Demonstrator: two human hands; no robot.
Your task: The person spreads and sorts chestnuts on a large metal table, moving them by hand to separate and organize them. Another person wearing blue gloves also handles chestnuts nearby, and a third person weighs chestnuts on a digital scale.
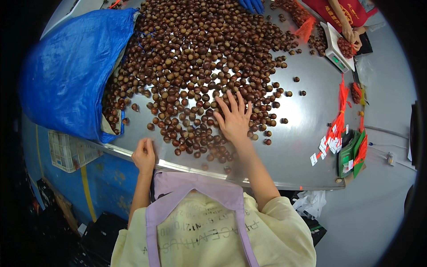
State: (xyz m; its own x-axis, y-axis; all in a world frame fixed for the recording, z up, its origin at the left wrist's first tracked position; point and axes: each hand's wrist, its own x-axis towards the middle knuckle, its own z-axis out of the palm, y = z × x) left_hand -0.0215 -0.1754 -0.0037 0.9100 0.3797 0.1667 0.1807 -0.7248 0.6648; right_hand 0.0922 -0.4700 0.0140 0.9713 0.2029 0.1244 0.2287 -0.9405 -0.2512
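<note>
Brown chestnuts (191,58) lie heaped over the metal tabletop (293,147), spilling from a blue woven sack (75,75) on the left. My right hand (234,121) rests spread on the near part of the heap, fingers apart and pointing away from me. Beside its wrist, several chestnuts (220,153) look blurred close to the front edge. My left hand (144,155) is at the table's front edge near the sack's mouth, fingers curled together; whatever may be inside them is hidden.
Red mesh bags (340,107) with white tags hang at the right, by green packets (351,153). At far right a co-worker's hands (351,38) hold a filled net bag over a scale (336,49). A blue-gloved hand (252,4) touches the far heap. A white crate (66,151) stands below left.
</note>
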